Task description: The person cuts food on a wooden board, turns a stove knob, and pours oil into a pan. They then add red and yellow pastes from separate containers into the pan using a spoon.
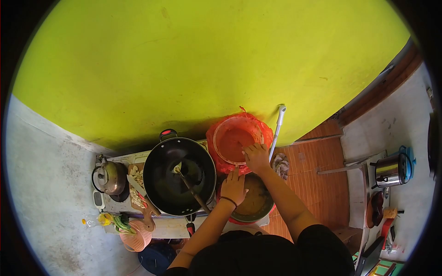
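Observation:
A clear tub (235, 140) with reddish contents sits in a red plastic bag (213, 143) against the green wall. My right hand (257, 156) is at the tub's near right rim, fingers apart. My left hand (233, 187), with a dark bracelet at the wrist, is spread over the left side of a pot (253, 202) of brownish liquid, just below the tub. Whether its fingertips touch the tub cannot be made out. To the left stands a large black wok (179, 177) with a little oil and a wooden-handled ladle (192, 189) in it.
Far left are a kettle (109, 177), a cutting board (148, 220) with chopped food and a knife (136, 185), and a pink basket (136, 237). A white-handled stick (279, 124) leans on the wall. A steel pot (390, 170) stands at the far right.

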Action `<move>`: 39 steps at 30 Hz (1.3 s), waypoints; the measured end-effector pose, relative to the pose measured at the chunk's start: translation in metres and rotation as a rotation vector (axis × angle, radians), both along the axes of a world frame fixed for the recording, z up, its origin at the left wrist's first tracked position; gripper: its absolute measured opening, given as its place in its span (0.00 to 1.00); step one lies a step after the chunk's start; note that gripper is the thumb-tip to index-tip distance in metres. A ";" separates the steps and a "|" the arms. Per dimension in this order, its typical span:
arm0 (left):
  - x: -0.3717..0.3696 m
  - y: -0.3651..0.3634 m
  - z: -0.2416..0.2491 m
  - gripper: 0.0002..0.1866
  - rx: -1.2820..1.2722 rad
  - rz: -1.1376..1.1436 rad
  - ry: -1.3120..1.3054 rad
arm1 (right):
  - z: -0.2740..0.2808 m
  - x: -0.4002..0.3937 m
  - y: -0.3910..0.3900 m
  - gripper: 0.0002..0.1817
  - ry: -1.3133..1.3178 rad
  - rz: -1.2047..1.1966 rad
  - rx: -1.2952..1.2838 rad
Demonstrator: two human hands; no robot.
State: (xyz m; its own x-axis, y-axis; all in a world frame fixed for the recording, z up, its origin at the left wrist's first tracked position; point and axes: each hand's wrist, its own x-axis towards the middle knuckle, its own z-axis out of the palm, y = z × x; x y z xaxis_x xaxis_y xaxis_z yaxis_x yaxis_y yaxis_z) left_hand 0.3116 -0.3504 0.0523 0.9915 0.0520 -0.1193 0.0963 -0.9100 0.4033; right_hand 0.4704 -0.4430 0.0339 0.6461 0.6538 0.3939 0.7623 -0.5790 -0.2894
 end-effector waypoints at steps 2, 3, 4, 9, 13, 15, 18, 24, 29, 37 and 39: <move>-0.003 -0.001 -0.001 0.37 -0.002 -0.002 0.007 | 0.002 -0.002 -0.002 0.08 -0.041 -0.004 -0.091; -0.004 -0.002 -0.002 0.37 -0.006 -0.004 0.012 | 0.002 -0.001 -0.002 0.07 -0.026 -0.015 -0.066; -0.005 -0.002 -0.003 0.37 -0.010 -0.005 0.017 | 0.001 0.001 -0.002 0.07 -0.010 -0.025 -0.041; -0.009 -0.002 0.003 0.36 -0.035 -0.009 -0.022 | 0.018 -0.003 -0.008 0.08 0.203 -0.129 0.065; -0.013 -0.002 0.009 0.35 -0.046 -0.009 -0.039 | 0.014 -0.008 -0.023 0.10 0.316 -0.235 0.267; -0.016 -0.002 0.010 0.34 -0.050 -0.014 -0.058 | 0.012 -0.011 -0.030 0.10 0.438 -0.275 0.400; -0.019 -0.002 0.015 0.33 -0.062 -0.015 -0.056 | 0.010 -0.019 -0.038 0.09 0.607 -0.333 0.583; -0.025 0.000 0.018 0.32 -0.077 -0.013 -0.045 | 0.016 -0.032 -0.041 0.10 0.618 -0.357 0.752; -0.029 -0.001 0.022 0.32 -0.060 -0.025 -0.061 | 0.010 -0.034 -0.049 0.10 0.537 -0.321 0.718; -0.037 0.001 0.021 0.32 -0.058 -0.044 -0.092 | 0.023 -0.043 -0.048 0.11 0.419 -0.351 0.701; -0.039 0.002 0.025 0.32 -0.054 -0.042 -0.076 | 0.022 -0.044 -0.047 0.11 0.600 -0.418 0.798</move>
